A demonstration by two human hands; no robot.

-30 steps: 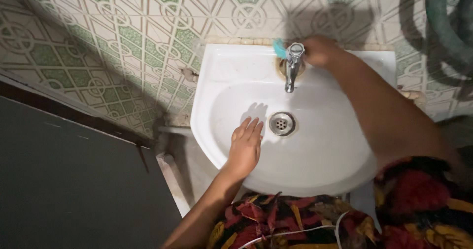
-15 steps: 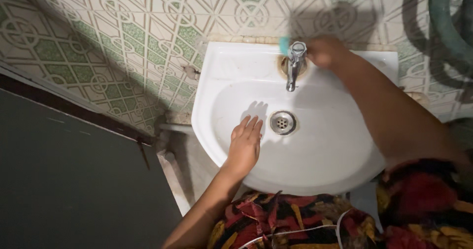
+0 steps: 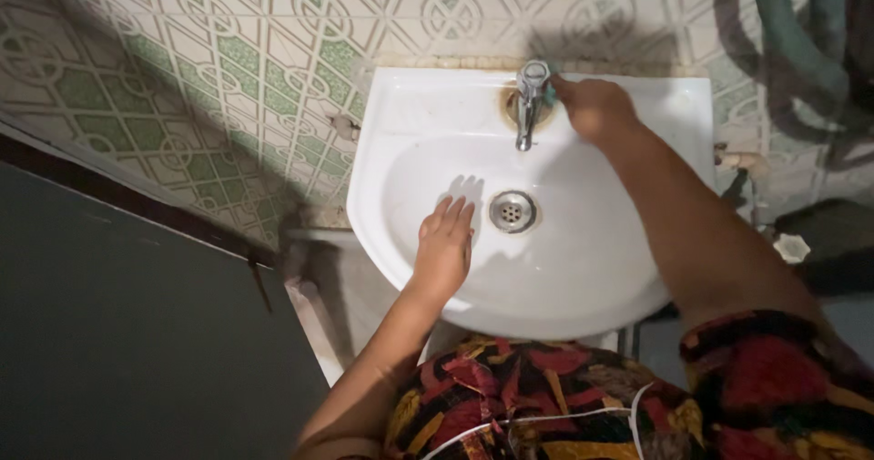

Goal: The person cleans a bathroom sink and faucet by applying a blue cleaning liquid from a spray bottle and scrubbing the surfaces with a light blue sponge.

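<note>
A white wash basin (image 3: 628,269) is fixed to a tiled wall, with a chrome tap (image 3: 529,101) at its back and a round metal drain (image 3: 512,211) in the bowl. My left hand (image 3: 444,244) lies flat inside the bowl, fingers together, just left of the drain. My right hand (image 3: 592,105) is closed around a small teal brush or sponge (image 3: 549,90), pressed against the right side of the tap's base. Most of the teal thing is hidden by the tap and my fingers.
Green-and-cream patterned tiles (image 3: 228,78) cover the wall and slope down to the left. A dark panel (image 3: 118,333) fills the lower left. Dark hoses (image 3: 801,50) hang at upper right, and a small white fitting (image 3: 790,247) sits right of the basin.
My right hand has brought the teal thing from behind the left of the tap round to its right side. The left hand stays put in the bowl. The view has shifted slightly.
</note>
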